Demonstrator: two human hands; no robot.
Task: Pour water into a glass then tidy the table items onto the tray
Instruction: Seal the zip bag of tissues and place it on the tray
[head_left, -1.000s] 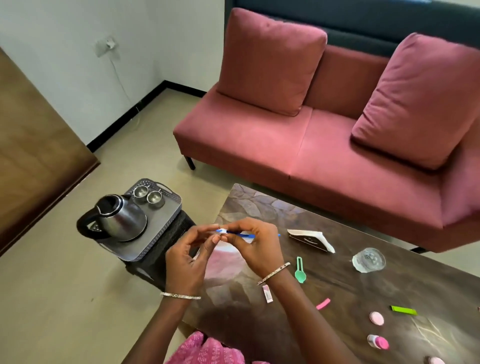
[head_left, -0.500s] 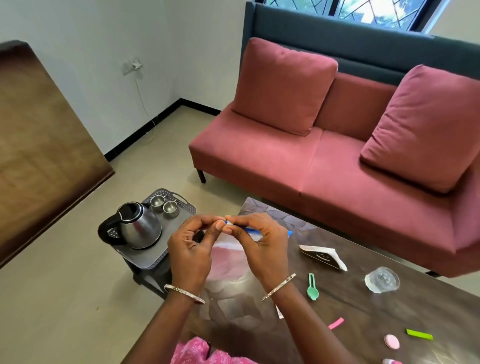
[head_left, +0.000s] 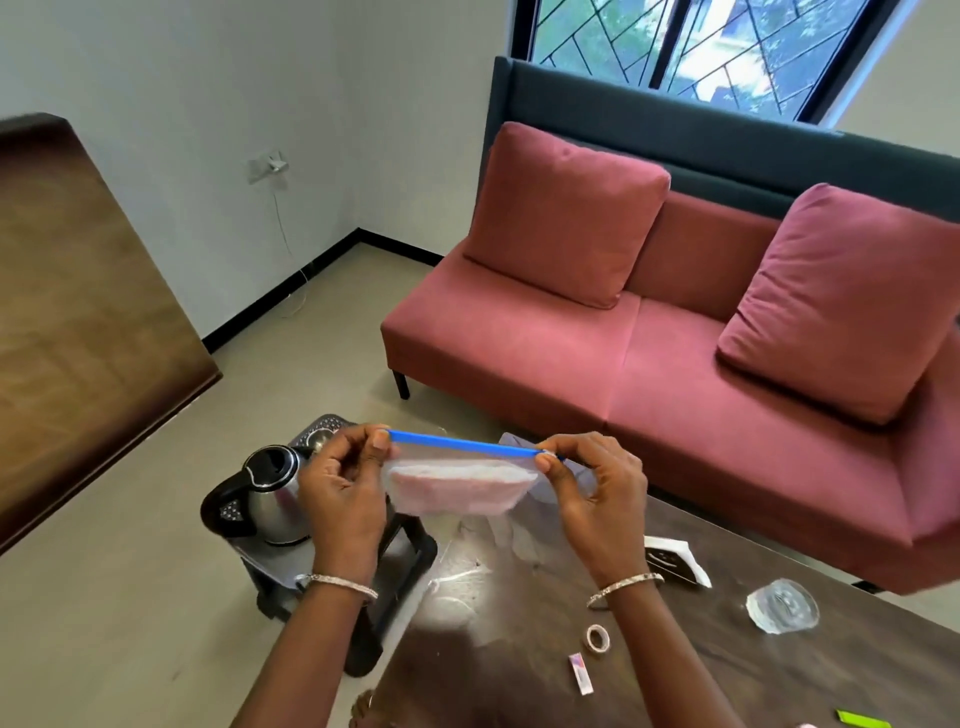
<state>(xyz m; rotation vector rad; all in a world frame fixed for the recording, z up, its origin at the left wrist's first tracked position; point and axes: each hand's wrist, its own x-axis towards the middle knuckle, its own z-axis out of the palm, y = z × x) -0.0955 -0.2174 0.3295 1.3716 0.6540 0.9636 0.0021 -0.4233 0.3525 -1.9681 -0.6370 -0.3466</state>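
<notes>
Holding a clear zip bag (head_left: 457, 488) up in the air, both hands pinch its blue strip (head_left: 462, 445). The left hand (head_left: 337, 499) has the 9 o'clock end and the right hand (head_left: 592, 499) has the 3 o'clock end, with fingers and thumbs closed tight on it. The bag is thin, soft plastic with something pink and flat inside. The strip is pulled straight.

The tidy job looks mostly not done. The glass (head_left: 782, 605) sits on the counter (head_left: 493, 665) at 4 o'clock from the bag, well apart from the tray (head_left: 319, 423). It is clear and round with bumpy sides, and I cannot tell if water is in it. On the dark, shiny counter also lie a small tape roll (head_left: 597, 638), a thin little packet (head_left: 581, 673), a bright green strip (head_left: 862, 719) and a black-and-white paper wrapper (head_left: 675, 561) — none are on the tray yet.

The tray is grey plastic with a holey rim, at 9 o'clock from the bag, on a black stool (head_left: 410, 551). A round, shiny steel kettle (head_left: 270, 499) with a black handle stands on it.
</notes>
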